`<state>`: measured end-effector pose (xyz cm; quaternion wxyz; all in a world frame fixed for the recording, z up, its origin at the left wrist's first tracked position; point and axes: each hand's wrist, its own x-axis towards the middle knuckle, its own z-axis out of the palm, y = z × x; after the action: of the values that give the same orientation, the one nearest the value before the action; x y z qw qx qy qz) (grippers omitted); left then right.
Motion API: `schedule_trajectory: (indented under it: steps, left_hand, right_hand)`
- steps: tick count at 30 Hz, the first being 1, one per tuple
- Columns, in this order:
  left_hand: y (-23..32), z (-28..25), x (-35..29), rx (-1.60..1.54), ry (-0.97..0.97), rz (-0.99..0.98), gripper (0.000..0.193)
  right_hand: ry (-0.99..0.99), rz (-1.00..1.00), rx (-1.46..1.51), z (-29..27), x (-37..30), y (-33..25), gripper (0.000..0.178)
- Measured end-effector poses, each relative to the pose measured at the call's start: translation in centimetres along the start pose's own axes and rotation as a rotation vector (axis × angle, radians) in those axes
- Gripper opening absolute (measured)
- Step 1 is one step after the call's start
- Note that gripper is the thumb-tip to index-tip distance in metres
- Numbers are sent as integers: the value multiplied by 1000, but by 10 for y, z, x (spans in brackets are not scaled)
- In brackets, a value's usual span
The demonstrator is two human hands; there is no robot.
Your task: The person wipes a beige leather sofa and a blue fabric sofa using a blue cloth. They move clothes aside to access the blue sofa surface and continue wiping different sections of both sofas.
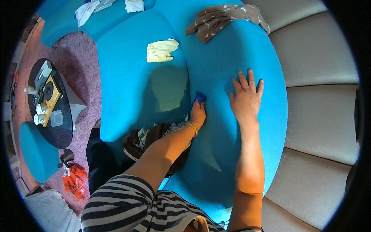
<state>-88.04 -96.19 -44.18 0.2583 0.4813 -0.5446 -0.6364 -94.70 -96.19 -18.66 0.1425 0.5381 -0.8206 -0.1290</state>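
Note:
My left hand (pixel 198 115), with a yellow bracelet at the wrist, is closed around a small bunched dark-blue cloth (pixel 199 96). It is at the seam between the seat and the back of a blue sofa (pixel 216 65). Palm down, my right hand (pixel 246 102) lies on the sofa's back with its fingers spread and nothing in them. Under my left forearm, partly hidden, is a heap of brown and grey clothes (pixel 133 146). Farther off on the seat lies a pale yellow folded cloth (pixel 162 50).
A brown patterned garment (pixel 228 17) drapes over the sofa's far back. White cloths (pixel 88 12) lie at the far left. On the left stand a dark oval table (pixel 62 133) with a wooden tray and cups, a blue stool (pixel 36 154), and an orange-red plastic bag (pixel 74 181) on the purple carpet.

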Motion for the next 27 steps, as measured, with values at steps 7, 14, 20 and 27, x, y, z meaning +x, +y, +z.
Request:
schedule_trajectory:
  steps: [7, 14, 20, 27]
  left_hand:
    - [64, 15, 15, -341, 61, 96, 46]
    - [156, -3, 76, 60, 44, 778, 53]
    - [65, 15, 88, -46, 104, 634, 55]
    - [-78, 10, 70, -488, 78, -38, 50]
  right_hand:
    - [55, -152, 45, 29, 21, -16, 38]
    - [294, -41, 98, 25, 38, -11, 41]
    - [130, -96, 17, 21, 26, -17, 39]
    - [17, -264, -37, 39, 28, -51, 35]
